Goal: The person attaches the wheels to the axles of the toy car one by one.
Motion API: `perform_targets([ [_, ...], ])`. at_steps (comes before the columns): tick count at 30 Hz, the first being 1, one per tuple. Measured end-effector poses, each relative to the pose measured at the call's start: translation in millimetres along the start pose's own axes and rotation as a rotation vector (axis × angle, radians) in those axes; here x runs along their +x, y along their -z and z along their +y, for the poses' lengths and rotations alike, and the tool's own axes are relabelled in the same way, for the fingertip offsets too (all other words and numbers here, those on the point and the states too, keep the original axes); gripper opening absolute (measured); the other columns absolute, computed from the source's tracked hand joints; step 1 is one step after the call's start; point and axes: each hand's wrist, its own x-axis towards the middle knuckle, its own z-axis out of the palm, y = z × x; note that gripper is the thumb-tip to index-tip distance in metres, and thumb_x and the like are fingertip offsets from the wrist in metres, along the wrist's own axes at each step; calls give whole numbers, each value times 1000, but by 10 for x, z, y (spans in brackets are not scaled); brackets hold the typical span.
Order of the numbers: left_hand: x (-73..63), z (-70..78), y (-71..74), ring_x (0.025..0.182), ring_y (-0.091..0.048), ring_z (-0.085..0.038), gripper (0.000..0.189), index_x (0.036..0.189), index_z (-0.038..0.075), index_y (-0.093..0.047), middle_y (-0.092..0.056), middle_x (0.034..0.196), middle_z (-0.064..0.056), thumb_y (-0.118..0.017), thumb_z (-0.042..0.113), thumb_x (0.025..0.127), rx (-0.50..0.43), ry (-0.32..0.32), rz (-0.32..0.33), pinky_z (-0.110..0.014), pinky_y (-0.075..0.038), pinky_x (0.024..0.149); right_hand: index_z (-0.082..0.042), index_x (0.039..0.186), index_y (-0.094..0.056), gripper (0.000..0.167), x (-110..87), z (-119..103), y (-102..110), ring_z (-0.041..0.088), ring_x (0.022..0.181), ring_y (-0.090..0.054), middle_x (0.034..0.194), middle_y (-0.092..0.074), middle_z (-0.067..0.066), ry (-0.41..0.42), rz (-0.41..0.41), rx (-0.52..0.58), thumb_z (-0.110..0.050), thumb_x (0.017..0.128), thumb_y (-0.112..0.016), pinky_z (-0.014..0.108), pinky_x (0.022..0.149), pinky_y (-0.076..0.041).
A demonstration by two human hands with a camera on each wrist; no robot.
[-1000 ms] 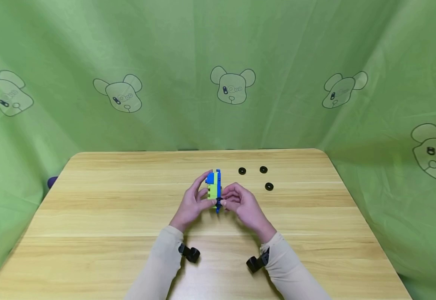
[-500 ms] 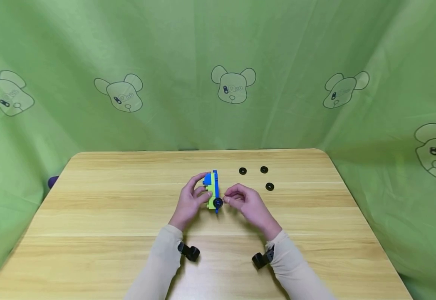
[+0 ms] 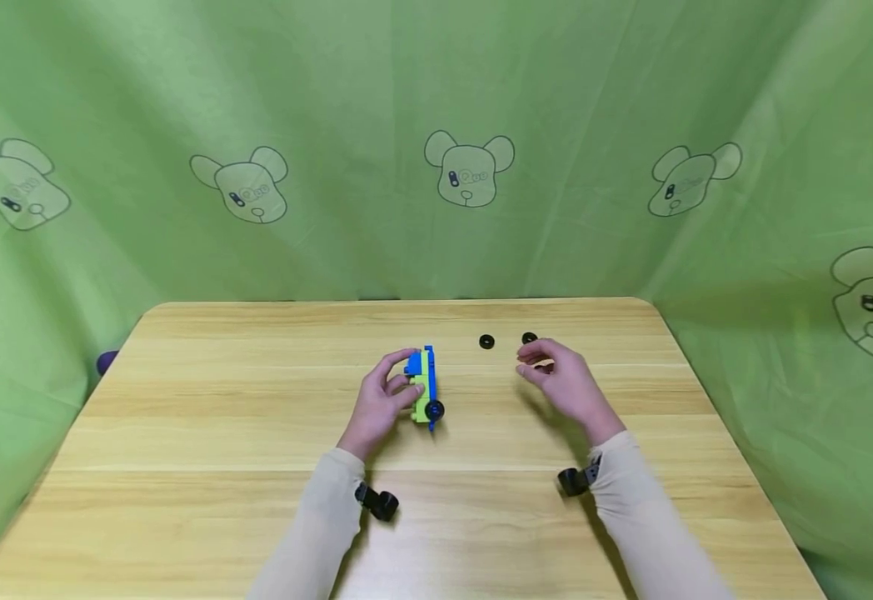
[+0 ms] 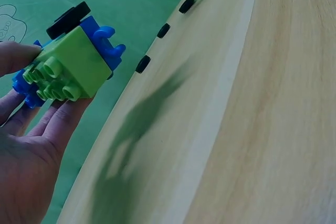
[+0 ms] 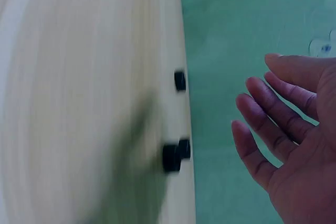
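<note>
I watch the left fingers pinch a studded, lime-and-blue brick model.
Right fingers spread near round black rings, two o'clock; I can't firmly read the curtain lettering.

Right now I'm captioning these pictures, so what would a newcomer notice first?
Probably the green-and-blue toy in the left hand, a black wheel at its near end. Then three loose black rings far back on the table, with the right hand close by. Behind hangs a green curtain with cartoon faces.
</note>
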Motion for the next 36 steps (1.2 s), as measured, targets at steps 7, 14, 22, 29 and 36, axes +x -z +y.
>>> perform_targets([
  [7, -33, 138, -1, 94, -63, -22, 59, 145, 7, -44, -65, 110, -24, -64, -7, 91, -8, 43, -30, -36, -56, 81, 3, 127, -58, 41, 9, 226, 148, 39, 114, -53, 122, -58, 20, -43, -49, -132, -12, 91, -70, 55, 98, -43],
  [14, -101, 300, -30, 99, -65, -24, 57, 144, 3, -44, -63, 117, -26, -63, -7, 91, -14, 49, -25, -40, -55, 84, 5, 134, -52, 52, 9, 372, 158, 46, 121, -46, 130, -51, 25, -95, -122, -197, -14, 90, -71, 61, 105, -33],
  [22, -93, 266, -36, 96, -65, -22, 58, 143, 0, -44, -63, 115, -28, -64, -9, 89, -23, 39, -21, -32, -56, 79, 5, 130, -55, 48, 65, 490, 115, 43, 115, -50, 124, -53, 25, -110, -124, -253, -14, 89, -72, 59, 102, -37],
  [29, -105, 277, -50, 101, -65, -26, 56, 141, 1, -46, -62, 118, -28, -64, -10, 89, -29, 56, -21, -37, -56, 82, 7, 123, -59, 39, 97, 517, 100, 38, 101, -54, 110, -56, 22, -108, -118, -281, -9, 89, -70, 55, 92, -44],
  [36, -99, 235, -31, 101, -65, -27, 56, 142, 3, -47, -64, 116, -27, -65, -7, 89, 1, 74, -19, -37, -56, 81, 6, 115, -63, 30, 123, 560, 96, 33, 91, -54, 100, -55, 18, -98, -110, -296, -8, 90, -69, 50, 81, -46],
])
